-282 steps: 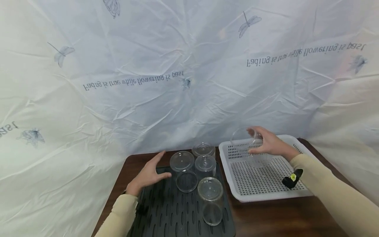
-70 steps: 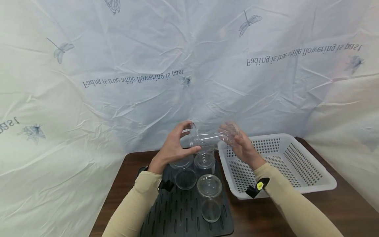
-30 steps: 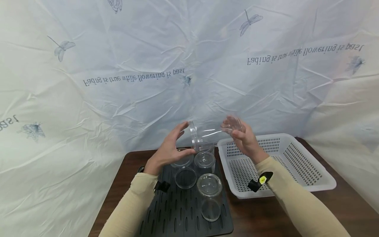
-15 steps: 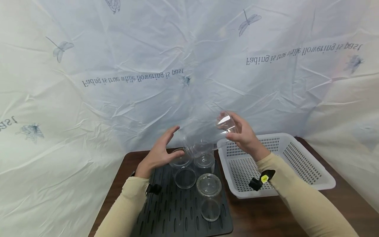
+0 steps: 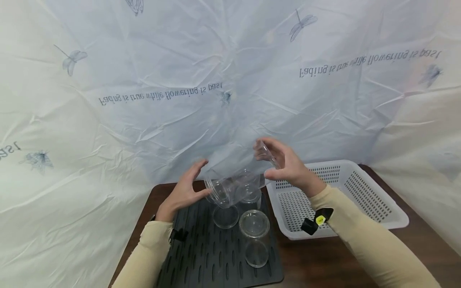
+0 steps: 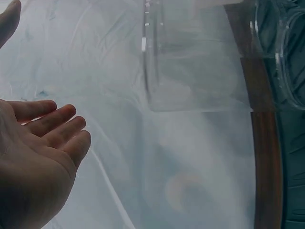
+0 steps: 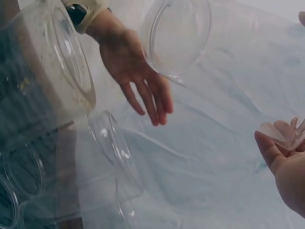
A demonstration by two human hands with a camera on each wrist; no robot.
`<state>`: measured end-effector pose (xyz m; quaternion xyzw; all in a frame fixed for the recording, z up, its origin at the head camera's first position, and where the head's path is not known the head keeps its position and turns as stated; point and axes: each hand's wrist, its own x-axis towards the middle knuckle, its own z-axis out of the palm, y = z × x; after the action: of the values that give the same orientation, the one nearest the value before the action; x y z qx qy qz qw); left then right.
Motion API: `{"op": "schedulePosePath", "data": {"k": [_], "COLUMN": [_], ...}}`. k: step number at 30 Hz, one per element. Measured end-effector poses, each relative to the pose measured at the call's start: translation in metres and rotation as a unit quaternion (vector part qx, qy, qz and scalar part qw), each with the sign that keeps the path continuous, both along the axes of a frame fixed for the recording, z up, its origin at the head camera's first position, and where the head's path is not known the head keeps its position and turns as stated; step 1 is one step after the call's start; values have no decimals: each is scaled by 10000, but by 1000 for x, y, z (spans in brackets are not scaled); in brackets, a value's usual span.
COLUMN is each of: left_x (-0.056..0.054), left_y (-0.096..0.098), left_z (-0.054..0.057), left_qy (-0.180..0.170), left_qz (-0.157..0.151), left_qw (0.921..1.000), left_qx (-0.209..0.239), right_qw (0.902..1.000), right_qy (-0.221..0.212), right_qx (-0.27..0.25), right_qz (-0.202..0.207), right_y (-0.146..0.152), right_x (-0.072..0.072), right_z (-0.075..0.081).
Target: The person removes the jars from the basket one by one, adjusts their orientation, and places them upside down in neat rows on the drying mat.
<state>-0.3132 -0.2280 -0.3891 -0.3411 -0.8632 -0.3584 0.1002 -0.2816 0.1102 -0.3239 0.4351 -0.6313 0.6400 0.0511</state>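
In the head view, my right hand (image 5: 288, 166) grips a clear jar (image 5: 235, 174) by its right end above the dark mat. The jar is tilted, with its wider ringed end low on the left. My left hand (image 5: 184, 192) hovers beside that end, thumb and fingers spread. The left wrist view has the jar (image 6: 200, 71) apart from my left hand (image 6: 38, 152). Below, a clear jar (image 5: 254, 224) stands near the front of the mat. Several more stand behind it, partly seen through the held jar. In the right wrist view, my right hand (image 7: 290, 176) curls around the jar's end.
A black slotted drying mat (image 5: 212, 256) lies on the brown wooden table (image 5: 309, 264). On its right stands a white perforated basket (image 5: 367, 196). A pale printed curtain (image 5: 230, 60) hangs close behind the table.
The jar came from over the basket to above the mat. Over the last second its left end has tipped downward and moved left, while my left hand has drawn back left and down from it.
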Motion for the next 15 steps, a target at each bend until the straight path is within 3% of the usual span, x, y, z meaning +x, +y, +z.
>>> {"op": "schedulePosePath", "data": {"k": [6, 15], "left_x": [2, 3], "left_y": [-8, -20], "left_z": [-9, -20], "left_qy": [-3, -200], "left_qz": [130, 221], "left_qw": [9999, 9992], "left_qx": [-83, -275], "right_qw": [9992, 9902], "right_qy": [137, 529], "right_qx": [381, 1230], "right_qz": [43, -395], "right_y": [-10, -20], "right_x": [9, 18], "right_z": [4, 10]}}
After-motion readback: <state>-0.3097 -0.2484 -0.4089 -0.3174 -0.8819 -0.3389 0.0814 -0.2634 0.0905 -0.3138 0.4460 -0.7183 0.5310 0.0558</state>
